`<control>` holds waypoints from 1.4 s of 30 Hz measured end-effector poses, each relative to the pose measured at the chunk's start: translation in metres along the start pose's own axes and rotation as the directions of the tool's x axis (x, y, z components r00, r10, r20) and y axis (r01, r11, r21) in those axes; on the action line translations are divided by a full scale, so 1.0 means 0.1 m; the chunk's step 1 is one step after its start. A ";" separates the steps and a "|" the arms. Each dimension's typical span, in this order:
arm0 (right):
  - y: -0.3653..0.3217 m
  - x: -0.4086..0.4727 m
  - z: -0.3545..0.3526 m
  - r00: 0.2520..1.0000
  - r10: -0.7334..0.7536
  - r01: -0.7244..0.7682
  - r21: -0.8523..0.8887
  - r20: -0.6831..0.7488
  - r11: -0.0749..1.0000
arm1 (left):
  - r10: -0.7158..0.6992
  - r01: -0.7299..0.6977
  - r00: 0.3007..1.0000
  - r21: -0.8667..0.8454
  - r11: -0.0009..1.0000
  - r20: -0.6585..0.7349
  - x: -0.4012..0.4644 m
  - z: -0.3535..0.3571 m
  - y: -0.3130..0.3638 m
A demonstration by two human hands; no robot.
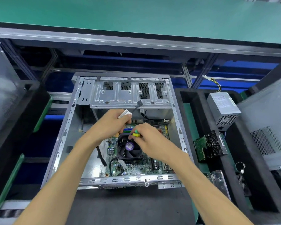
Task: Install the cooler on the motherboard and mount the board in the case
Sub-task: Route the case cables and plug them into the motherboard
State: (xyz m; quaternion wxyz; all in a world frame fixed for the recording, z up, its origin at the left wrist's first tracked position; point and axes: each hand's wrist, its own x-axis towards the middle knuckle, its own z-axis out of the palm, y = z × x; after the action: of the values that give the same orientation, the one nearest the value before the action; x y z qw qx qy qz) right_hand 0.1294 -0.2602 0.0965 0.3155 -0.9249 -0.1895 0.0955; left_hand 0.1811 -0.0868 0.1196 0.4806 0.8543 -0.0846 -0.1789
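Here one case (81, 127), one motherboard (136, 169), one cooler (128, 148), two hands.

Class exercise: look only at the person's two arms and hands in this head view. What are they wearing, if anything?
Nothing shows: both forearms are bare up to the frame edge, with no sleeves in view. The left hand and right hand have no gloves, and no watch, wrist strap or rings can be seen.

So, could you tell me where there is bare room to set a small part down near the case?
Free: the dark mat in front of the case, between the forearms, and the bare case floor left of the motherboard. Crowded: over the cooler fan, where the left hand and right hand work, and the right tray holding the power supply and hard drive.
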 end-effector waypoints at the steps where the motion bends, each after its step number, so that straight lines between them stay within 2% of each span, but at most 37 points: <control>1: -0.01 -0.01 0.00 1.000 -0.024 0.024 -0.005 0.012 1.000 | -0.003 0.003 1.000 0.003 1.000 0.004 0.00 0.00 0.01; 6: 0.00 -0.07 -0.06 0.998 -0.067 0.066 0.039 0.017 0.997 | -0.010 0.010 1.000 -0.006 1.000 0.011 0.03 0.06 0.03; 10: -0.01 -0.09 -0.07 0.998 -0.060 0.059 0.053 0.011 0.997 | -0.067 0.071 0.997 -0.106 0.992 0.044 0.07 0.07 0.05; 15: 0.01 -0.13 -0.01 0.999 -0.005 0.008 -0.042 0.054 0.999 | -0.091 0.109 0.988 -0.145 0.983 0.124 0.04 0.04 0.00; 18: 0.09 -0.19 -0.04 0.993 0.119 -0.122 -0.161 -0.027 0.979 | -0.118 0.142 0.979 -0.141 0.980 0.165 0.00 -0.01 -0.06; 21: 0.11 -0.26 -0.02 0.949 0.280 -0.307 -0.219 -0.147 0.926 | -0.150 0.174 0.978 -0.178 0.968 0.142 -0.03 0.01 -0.07; 25: 0.00 -0.30 0.08 0.917 0.305 -0.373 -0.282 -0.256 0.884 | -0.227 0.254 0.966 -0.290 0.923 0.125 -0.03 0.07 -0.05; 27: -0.02 -0.30 0.08 0.916 0.296 -0.371 -0.293 -0.272 0.881 | -0.243 0.266 0.963 -0.260 0.928 0.120 -0.04 0.04 -0.08; 30: 0.01 -0.28 0.02 0.932 0.264 -0.323 -0.238 -0.249 0.916 | -0.223 0.225 0.973 -0.037 0.974 0.059 -0.09 -0.03 -0.15; 32: 0.00 -0.26 -0.01 0.935 0.260 -0.307 -0.180 -0.243 0.935 | -0.224 0.225 0.971 -0.005 0.974 0.082 -0.11 -0.04 -0.18; 35: -0.04 -0.22 -0.03 0.927 0.259 -0.296 -0.104 -0.269 0.950 | -0.243 0.274 0.956 -0.208 0.939 0.163 -0.14 -0.06 -0.19; 38: -0.07 -0.23 -0.03 0.954 0.222 -0.241 -0.077 -0.200 0.968 | -0.264 0.324 0.945 -0.441 0.837 0.192 -0.13 -0.13 -0.19; 40: -0.07 -0.26 -0.02 0.968 0.195 -0.205 -0.052 -0.160 0.977 | -0.278 0.340 0.940 -0.492 0.801 0.197 -0.11 -0.15 -0.19; 42: -0.07 -0.29 -0.01 0.967 0.196 -0.195 0.018 -0.160 0.981 | -0.287 0.368 0.928 -0.466 0.805 0.237 -0.08 -0.10 -0.16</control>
State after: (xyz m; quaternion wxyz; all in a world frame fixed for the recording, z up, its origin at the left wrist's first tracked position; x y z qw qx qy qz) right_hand 0.1014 -0.2677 0.1033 0.3196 -0.9435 -0.0711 0.0512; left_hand 0.1776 -0.0679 0.1122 0.6398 0.6847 0.0768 -0.3406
